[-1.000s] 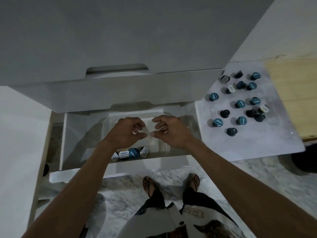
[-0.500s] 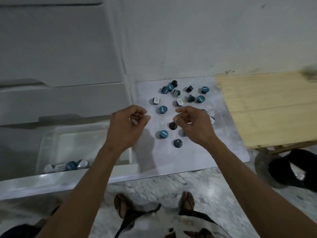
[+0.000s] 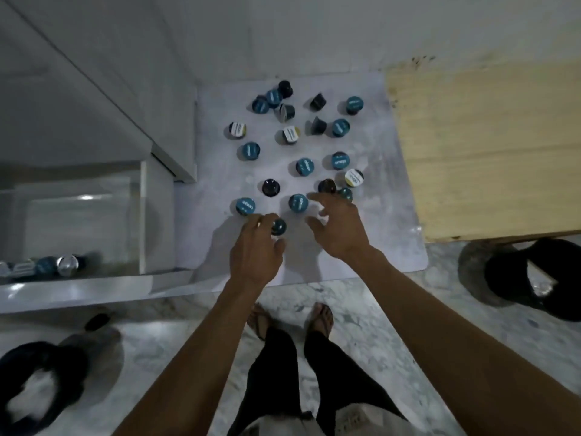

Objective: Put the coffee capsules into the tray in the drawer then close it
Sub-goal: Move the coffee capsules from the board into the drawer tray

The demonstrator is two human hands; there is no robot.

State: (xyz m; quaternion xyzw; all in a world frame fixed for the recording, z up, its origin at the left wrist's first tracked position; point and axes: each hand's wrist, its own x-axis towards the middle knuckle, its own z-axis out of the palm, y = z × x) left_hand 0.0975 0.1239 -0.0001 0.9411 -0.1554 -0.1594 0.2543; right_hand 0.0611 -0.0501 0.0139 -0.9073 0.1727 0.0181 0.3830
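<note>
Several coffee capsules, mostly teal-lidded with some black and white ones, lie scattered on a pale mat point(image 3: 386, 234) on the floor. My left hand point(image 3: 256, 250) reaches over the mat's near edge, its fingertips touching a dark teal capsule point(image 3: 278, 227) without closing on it. My right hand point(image 3: 338, 228) is spread open, with its fingers over a teal-lidded capsule point(image 3: 298, 202) and a black capsule point(image 3: 327, 185). At the left the drawer point(image 3: 78, 291) stands open. A clear tray point(image 3: 94, 196) inside it holds several capsules point(image 3: 56, 265) along its near side.
A white cabinet point(image 3: 125, 89) rises above the drawer. A wooden board point(image 3: 487, 152) lies right of the mat. Dark slippers sit on the marble floor at the right point(image 3: 534, 278) and lower left point(image 3: 41, 382). My feet point(image 3: 292, 319) stand just in front of the mat.
Both hands left the tray in the drawer, swung right over the mat and came down onto the nearest capsules. The right hand's fingers have spread apart.
</note>
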